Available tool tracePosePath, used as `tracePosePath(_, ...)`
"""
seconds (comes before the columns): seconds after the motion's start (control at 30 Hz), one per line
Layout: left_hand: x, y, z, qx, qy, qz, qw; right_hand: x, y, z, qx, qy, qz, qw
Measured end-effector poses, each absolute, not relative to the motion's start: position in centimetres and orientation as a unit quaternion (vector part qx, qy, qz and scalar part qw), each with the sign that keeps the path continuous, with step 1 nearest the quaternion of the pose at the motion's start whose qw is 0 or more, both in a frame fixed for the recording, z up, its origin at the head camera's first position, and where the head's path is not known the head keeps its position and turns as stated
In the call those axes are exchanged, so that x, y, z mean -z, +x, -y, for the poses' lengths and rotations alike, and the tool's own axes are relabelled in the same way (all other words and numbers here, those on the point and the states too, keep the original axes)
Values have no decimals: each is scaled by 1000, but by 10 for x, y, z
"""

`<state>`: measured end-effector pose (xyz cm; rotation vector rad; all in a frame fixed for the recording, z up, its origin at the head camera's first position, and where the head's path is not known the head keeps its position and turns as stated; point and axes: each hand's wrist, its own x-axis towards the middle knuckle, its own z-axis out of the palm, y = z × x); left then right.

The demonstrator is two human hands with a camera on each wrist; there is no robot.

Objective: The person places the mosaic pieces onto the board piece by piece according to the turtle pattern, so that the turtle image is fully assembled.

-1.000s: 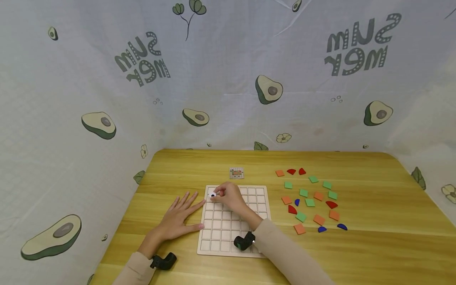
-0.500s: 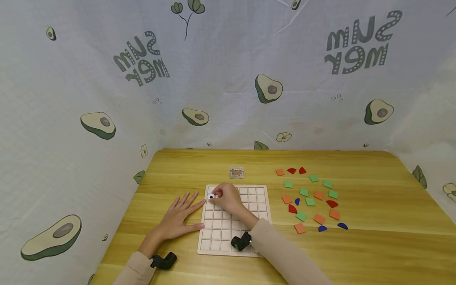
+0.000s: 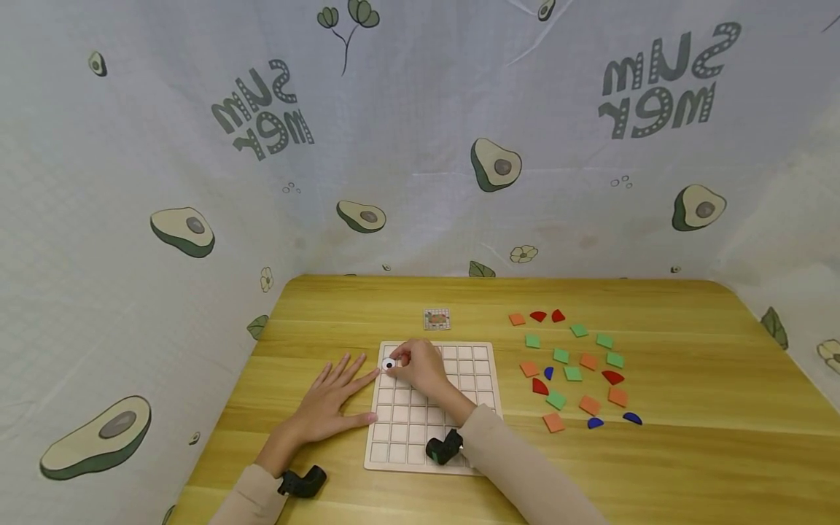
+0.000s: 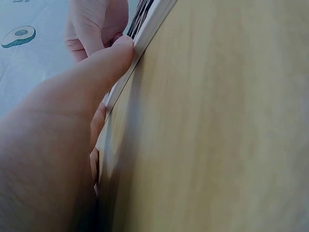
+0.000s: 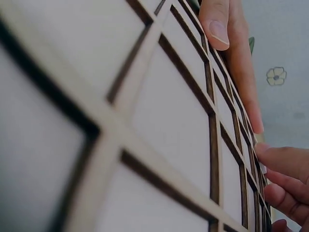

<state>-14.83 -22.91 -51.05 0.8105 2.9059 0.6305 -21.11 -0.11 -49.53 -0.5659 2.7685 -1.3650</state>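
One white disc [image 3: 389,364] partly within the right grip [image 3: 421,367]

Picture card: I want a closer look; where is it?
In the head view, the picture card lies on the table just beyond the grid board, left of the colored pieces.

Yellowish wood-grain desk [image 3: 709,350], far corners rounded. Pale cloth [image 3: 420,109] behind it and along both sides, faintly creased. Printed on cloth: cut avocados [image 3: 494,169], large and small; grey "SUMMER" lettering [image 3: 652,111] twice, mirror-reversed, split over two lines; cream flowers [image 3: 523,254]; green leaves [image 3: 482,270] low down; thin-stemmed green plant [image 3: 363,14] high up.
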Motion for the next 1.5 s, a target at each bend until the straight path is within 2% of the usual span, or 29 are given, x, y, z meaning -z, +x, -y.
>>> tracePosePath(0.33,511,-148,229,-204,264,-942,26,491,-214,-5,496,-174,-849,46)
tracePosePath(0.67,513,-149,228,-197,264,-944,31,474,-216,-34,523,-166,-835,50)
tracePosePath(0.93,510,-148,227,-200,272,-941,16,465,-223,-74,549,-142,-823,43)
tracePosePath(1.2,509,-148,229,-202,273,-941,6,461,-229,-118,537,-132,-833,2)
tracePosePath(1.5,511,-149,228,-203,270,-941,19,461,-240,-169,536,-80,-840,-17)
